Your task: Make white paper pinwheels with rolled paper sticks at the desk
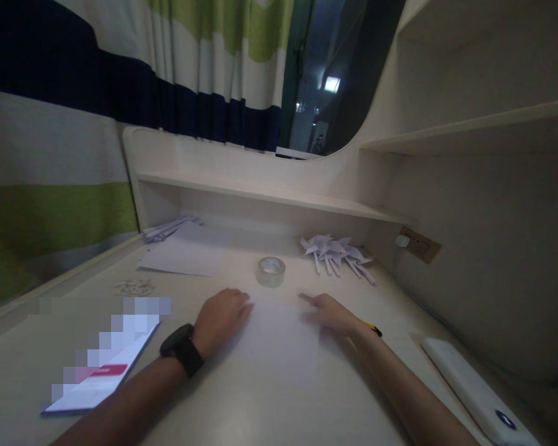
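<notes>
A white sheet of paper [281,337] lies flat on the desk between my two hands. Along its left edge rests my left hand [225,317], a dark watch on the wrist, its fingers lying loosely on the paper. My right hand [333,314] is at the sheet's right side, somewhat blurred, with the index finger stretched out and nothing seen in it. Just beyond the paper stands a roll of clear tape [270,272]. A yellow and black tool [372,328] shows partly from behind my right wrist; its kind is hidden.
Several paper pinwheels [335,253] lie at the back right. Stacked sheets [186,251] and rolled paper sticks [167,228] are at the back left, near small white scraps [134,287]. A lit tablet-like screen [106,378] lies left; a long white device [474,387] is right.
</notes>
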Action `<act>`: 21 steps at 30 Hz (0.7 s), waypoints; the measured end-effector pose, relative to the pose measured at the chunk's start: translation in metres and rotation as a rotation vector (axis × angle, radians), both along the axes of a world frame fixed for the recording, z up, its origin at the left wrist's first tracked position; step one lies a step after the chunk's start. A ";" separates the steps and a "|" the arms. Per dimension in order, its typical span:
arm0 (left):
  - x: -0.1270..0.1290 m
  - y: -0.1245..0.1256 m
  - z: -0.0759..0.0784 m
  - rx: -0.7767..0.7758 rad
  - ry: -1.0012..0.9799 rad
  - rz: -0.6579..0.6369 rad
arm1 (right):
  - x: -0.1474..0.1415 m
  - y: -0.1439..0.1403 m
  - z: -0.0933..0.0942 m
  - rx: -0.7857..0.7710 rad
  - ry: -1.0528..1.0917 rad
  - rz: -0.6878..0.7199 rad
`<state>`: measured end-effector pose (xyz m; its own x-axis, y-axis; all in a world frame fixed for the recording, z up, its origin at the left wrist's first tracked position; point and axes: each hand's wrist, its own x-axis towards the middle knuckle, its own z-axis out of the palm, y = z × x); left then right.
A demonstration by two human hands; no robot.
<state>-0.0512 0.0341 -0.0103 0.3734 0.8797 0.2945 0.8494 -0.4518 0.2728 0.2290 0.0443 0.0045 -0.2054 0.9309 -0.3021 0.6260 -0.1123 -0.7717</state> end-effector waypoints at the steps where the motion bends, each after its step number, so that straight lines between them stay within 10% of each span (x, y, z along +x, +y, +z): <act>1: 0.004 -0.004 -0.004 0.021 0.056 -0.048 | 0.000 -0.001 0.001 -0.043 0.012 0.031; 14: 0.019 -0.005 -0.041 -0.007 0.098 -0.454 | -0.026 -0.006 -0.014 0.119 0.184 0.051; 21: 0.013 0.000 -0.039 0.003 0.061 -0.296 | -0.033 -0.002 -0.021 0.368 -0.028 -0.061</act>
<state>-0.0381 0.0338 -0.0496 0.6305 0.7292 0.2659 0.6956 -0.6828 0.2232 0.1957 0.0423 -0.0160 -0.1424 0.9885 0.0507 0.6478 0.1318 -0.7503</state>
